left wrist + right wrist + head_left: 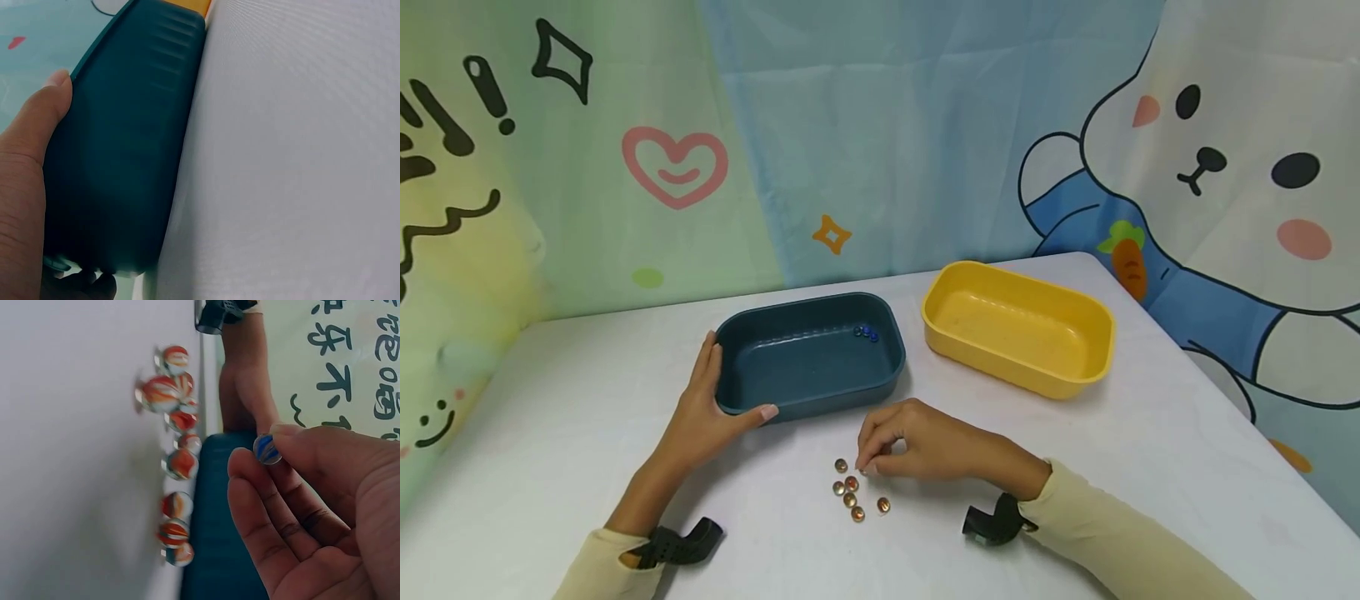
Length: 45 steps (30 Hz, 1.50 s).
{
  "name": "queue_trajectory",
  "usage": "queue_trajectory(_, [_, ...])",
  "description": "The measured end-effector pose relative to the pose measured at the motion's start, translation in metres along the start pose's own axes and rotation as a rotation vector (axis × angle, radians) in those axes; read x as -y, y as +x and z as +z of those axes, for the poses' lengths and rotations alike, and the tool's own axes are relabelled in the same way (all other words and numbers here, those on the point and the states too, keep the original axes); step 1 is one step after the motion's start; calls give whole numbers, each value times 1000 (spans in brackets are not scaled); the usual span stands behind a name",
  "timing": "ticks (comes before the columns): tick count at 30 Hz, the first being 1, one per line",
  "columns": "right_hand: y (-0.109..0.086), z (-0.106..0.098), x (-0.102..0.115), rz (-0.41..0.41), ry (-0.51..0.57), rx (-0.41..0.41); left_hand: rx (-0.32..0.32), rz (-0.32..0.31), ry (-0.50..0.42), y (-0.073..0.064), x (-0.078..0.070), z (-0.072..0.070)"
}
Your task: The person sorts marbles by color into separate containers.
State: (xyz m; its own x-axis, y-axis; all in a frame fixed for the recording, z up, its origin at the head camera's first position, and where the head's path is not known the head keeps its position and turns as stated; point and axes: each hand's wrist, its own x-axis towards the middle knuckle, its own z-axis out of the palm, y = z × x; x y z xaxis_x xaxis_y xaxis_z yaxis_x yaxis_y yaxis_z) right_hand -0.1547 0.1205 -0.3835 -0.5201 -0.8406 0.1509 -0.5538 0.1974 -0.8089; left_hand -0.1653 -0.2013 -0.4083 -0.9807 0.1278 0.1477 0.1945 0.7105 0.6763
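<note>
While its thumb and fingers pinch a marble (267, 450), the right hand (925, 442) hangs low over the table (775, 533), its back turned up to the head view. That marble is clear glass with a blue swirl, held out at the fingertips in the right wrist view; in the head view the hand mostly covers it. Just beside the fingertips lies a loose group of orange marbles (852, 483), six of them plain to see from above, most close together and one set off to the right. Across from them, the left hand (702, 421) grasps the left end of the dark tub (835, 402), thumb along its near wall and fingers round the end. Inside that tub, three blue marbles (867, 331) sit in a short row near the right end. To the right of the dark tub, a little apart from it, stands the yellow tub (1000, 367), set at a slant on the white cloth. Behind each hand comes a black camera (992, 527) at the wrist, then a cream sleeve (1120, 533). Past the far edge of the table hangs the backdrop (887, 150), printed with a pink heart, small stars and a large white animal with a carrot on its blue clothing; dark lettering on pale green shows in the right wrist view.
</note>
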Motion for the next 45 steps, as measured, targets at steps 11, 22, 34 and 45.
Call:
queue_trajectory(11, [13, -19, 1, -54, 27, -96, -1, 9, -6, 1, -1, 1])
queue_trajectory(22, [23, -38, -1, -35, 22, -217, -2, 5, -2, 1, 0, 0])
queue_trajectory(34, [35, -51, -7, 7, 62, -300, -1, 14, -9, 1, 3, 1])
queue_trajectory(45, [49, -66, -9, 26, 71, -327, -7, 8, -6, 0, 1, 0])
